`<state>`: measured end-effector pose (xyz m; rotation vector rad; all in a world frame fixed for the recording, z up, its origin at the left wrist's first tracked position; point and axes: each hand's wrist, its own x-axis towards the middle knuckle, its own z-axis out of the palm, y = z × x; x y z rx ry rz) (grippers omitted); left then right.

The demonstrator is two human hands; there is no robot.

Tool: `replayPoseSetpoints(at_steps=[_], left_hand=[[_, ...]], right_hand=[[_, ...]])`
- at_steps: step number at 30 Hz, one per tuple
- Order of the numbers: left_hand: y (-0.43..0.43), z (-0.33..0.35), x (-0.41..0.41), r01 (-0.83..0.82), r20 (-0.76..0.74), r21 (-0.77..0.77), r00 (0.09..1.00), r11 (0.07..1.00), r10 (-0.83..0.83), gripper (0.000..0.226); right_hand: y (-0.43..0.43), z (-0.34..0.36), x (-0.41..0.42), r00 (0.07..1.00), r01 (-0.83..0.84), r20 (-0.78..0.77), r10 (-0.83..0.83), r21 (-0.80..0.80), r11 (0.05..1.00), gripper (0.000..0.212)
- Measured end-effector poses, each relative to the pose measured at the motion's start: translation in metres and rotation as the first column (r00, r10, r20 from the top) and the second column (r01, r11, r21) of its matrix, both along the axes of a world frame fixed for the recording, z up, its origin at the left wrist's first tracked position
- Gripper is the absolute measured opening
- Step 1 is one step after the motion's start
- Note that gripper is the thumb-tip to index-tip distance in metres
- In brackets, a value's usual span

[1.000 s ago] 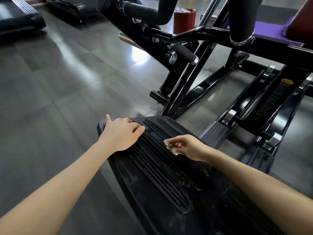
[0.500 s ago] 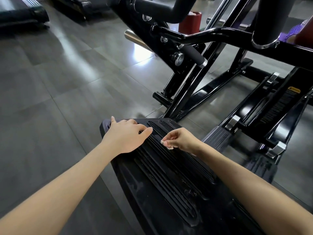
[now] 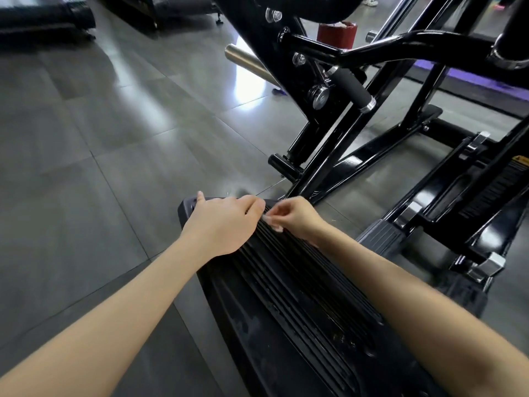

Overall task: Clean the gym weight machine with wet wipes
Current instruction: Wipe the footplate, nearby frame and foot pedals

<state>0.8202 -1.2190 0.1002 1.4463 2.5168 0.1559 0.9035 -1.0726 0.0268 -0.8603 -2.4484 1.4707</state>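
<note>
Since half a second ago the right hand point(image 3: 297, 217) has slid along the footplate point(image 3: 300, 305) towards the left hand point(image 3: 226, 222), and the gap between the two has closed. Now the right hand pinches a small crumpled white wipe point(image 3: 271, 222) between thumb and bent fingers, pressing it onto the black ribs near the far end of the footplate. Just to its left, the left hand lies palm down on that same end, thumb hooked over the outer edge. Its fingers are bent at the knuckles, with the tips just beside the wipe. Whether they hold the wipe too cannot be told.

Beyond both hands the black frame point(image 3: 323, 156) of the weight machine rises from the grey tiled floor point(image 3: 86, 144). A foam-covered handle point(image 3: 350, 87) and a chrome bar point(image 3: 249, 63) jut from it. Farther off, past the frame, stands a red container point(image 3: 336, 34).
</note>
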Motion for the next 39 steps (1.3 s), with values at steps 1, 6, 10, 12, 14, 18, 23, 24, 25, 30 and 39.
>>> replayPoseSetpoints(at_steps=[1,6,10,12,14,18,23,24,25,30,39], left_hand=[[0.0,-0.001,0.0,0.009,-0.011,-0.007,1.0,1.0,-0.009,0.037],[0.001,-0.006,-0.007,0.019,-0.016,-0.128,1.0,0.992,-0.021,0.054],[0.001,-0.005,-0.007,0.084,-0.051,-0.223,0.994,0.971,-0.098,0.061],[0.002,-0.004,-0.006,0.111,-0.058,-0.256,0.99,0.96,-0.13,0.061],[0.003,-0.002,-0.004,0.111,-0.057,-0.27,0.99,0.956,-0.131,0.062],[0.003,-0.003,-0.003,0.094,-0.066,-0.271,0.991,0.958,-0.116,0.06],[0.002,-0.003,-0.003,0.103,-0.083,-0.275,0.988,0.956,-0.13,0.059],[0.002,-0.002,-0.003,0.103,-0.086,-0.274,0.988,0.956,-0.131,0.059],[0.002,-0.002,-0.003,0.103,-0.087,-0.272,0.988,0.957,-0.131,0.059],[0.002,-0.001,-0.002,0.099,-0.073,-0.254,0.99,0.962,-0.121,0.055],[0.003,-0.002,-0.001,0.093,-0.087,-0.253,0.989,0.963,-0.118,0.055]], right_hand=[[0.001,-0.001,-0.014,1.0,0.017,-0.026,-0.016,0.012,1.0,0.017],[0.006,-0.012,-0.036,0.995,0.039,-0.092,-0.04,-0.011,0.999,0.012],[0.0,-0.014,0.033,0.997,-0.018,-0.075,0.012,-0.078,0.997,0.012],[-0.004,-0.016,0.062,0.998,-0.011,-0.07,0.002,-0.129,0.992,0.013],[-0.004,-0.018,0.061,0.998,0.002,-0.059,-0.01,-0.132,0.991,0.014],[-0.001,-0.017,-0.003,0.993,0.039,-0.113,-0.043,-0.039,0.999,0.01],[0.021,-0.03,-0.057,0.992,0.061,-0.11,-0.057,0.037,0.997,0.014],[0.027,-0.033,-0.063,0.994,0.063,-0.09,-0.057,0.064,0.996,0.015],[0.033,-0.037,-0.068,0.996,0.068,-0.057,-0.063,0.105,0.992,0.015],[0.059,-0.056,-0.053,0.989,0.136,0.041,-0.143,0.138,0.981,0.016],[0.039,-0.057,0.105,0.977,0.203,0.078,-0.198,-0.068,0.977,0.012]])
